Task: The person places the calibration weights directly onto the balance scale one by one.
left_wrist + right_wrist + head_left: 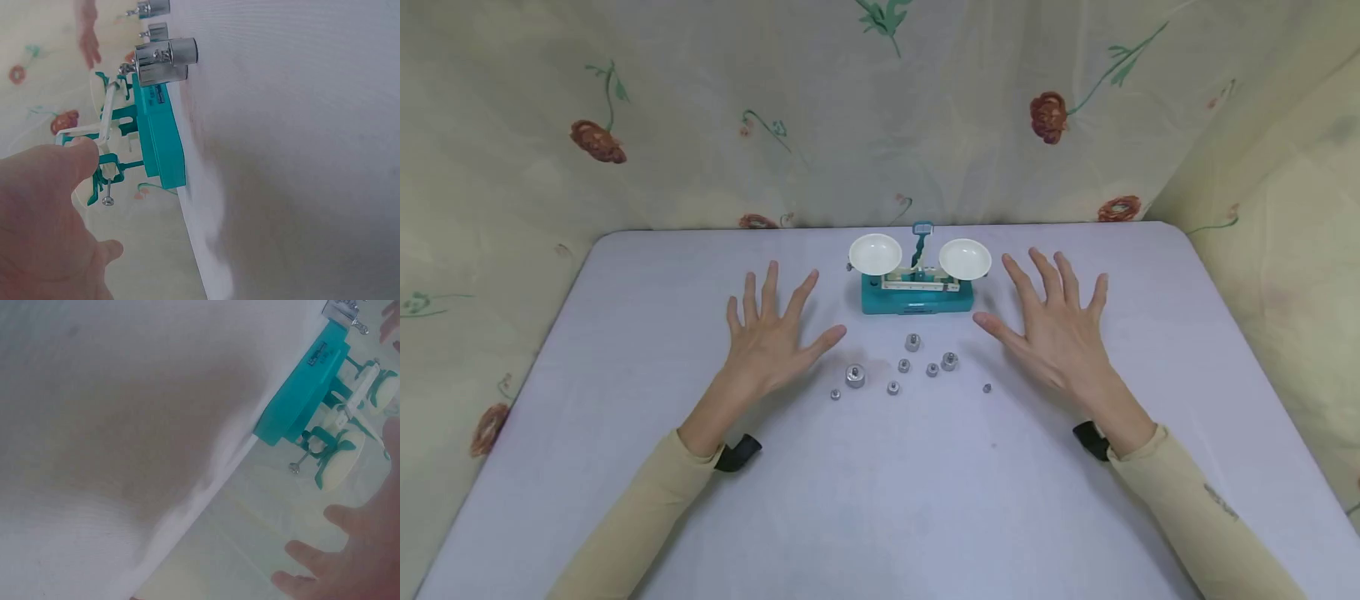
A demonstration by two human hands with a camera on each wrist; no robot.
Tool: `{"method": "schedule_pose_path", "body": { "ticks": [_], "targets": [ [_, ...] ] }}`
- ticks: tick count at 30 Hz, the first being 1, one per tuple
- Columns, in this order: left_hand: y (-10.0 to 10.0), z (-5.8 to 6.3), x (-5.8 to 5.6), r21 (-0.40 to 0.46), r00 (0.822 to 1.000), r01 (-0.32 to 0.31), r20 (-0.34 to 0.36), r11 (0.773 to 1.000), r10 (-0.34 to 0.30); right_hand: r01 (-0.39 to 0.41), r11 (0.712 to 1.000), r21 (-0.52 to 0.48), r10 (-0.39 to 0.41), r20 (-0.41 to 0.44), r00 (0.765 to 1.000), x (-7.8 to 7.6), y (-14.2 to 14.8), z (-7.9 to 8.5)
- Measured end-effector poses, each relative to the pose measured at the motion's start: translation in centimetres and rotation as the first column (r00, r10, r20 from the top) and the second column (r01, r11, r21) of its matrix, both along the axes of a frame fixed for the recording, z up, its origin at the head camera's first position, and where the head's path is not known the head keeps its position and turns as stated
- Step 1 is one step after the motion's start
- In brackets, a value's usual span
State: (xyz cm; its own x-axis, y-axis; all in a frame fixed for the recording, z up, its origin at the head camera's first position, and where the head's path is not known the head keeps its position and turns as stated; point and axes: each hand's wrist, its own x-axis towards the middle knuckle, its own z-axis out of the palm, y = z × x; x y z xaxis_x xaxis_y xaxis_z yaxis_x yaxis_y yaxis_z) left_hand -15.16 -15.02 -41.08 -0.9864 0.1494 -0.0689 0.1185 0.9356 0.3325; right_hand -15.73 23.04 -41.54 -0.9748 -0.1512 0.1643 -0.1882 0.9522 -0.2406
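A teal balance scale (917, 302) stands near the table's far edge, with a left white pan (876, 254) and a right white pan (966, 259). In front of it several silver weights of different sizes stand scattered, among them a large weight (855, 376) and a tiny weight (987, 388). My left hand (767, 337), fingers spread, is left of the weights and holds nothing. On the other side my right hand (1056, 329) is spread too, its thumb nearest the scale's right end. Both wrist views show the teal base (159, 134) beyond the hand.
A pale cloth covers the table (880, 508). Behind it hangs a floral curtain (850, 108), close to the scale's back. Black straps (737, 453) circle the wrists below the beige sleeves.
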Motion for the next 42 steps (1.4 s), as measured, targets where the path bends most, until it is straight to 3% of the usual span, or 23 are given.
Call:
{"method": "schedule_pose_path", "body": {
  "ticks": [7, 16, 22, 34, 42],
  "targets": [
    [0.5, -0.1, -0.4, 0.06, 1.0, -0.011, -0.025, 0.998, 0.012, 0.007, 0.999, -0.041, -0.009, -0.051, 0.999, 0.6, -0.6, 0.5],
    [1.0, 0.2, -1.0, 0.094, 0.999, -0.046, -0.026, 0.995, 0.048, -0.022, 0.999, -0.03, 0.021, -0.04, 0.999, 0.9, -1.2, 1.1],
    [1.1, 0.3, -1.2, 0.136, 0.998, -0.03, -0.048, 0.99, 0.036, -0.042, 0.999, -0.012, 0.042, -0.001, 0.999, 1.3, -1.8, 1.3],
    [1.6, -0.6, -1.8, 0.295, 0.998, -0.031, -0.037, 0.955, 0.044, -0.094, 0.995, -0.019, 0.096, 0.143, 0.985, 2.0, -2.7, 0.8],
    [2.2, -0.8, -2.3, 0.411, 1.0, -0.015, -0.001, 0.911, 0.017, -0.156, 0.987, -0.038, 0.16, 0.152, 0.975, 2.1, -3.2, 0.5]
  ]
}}
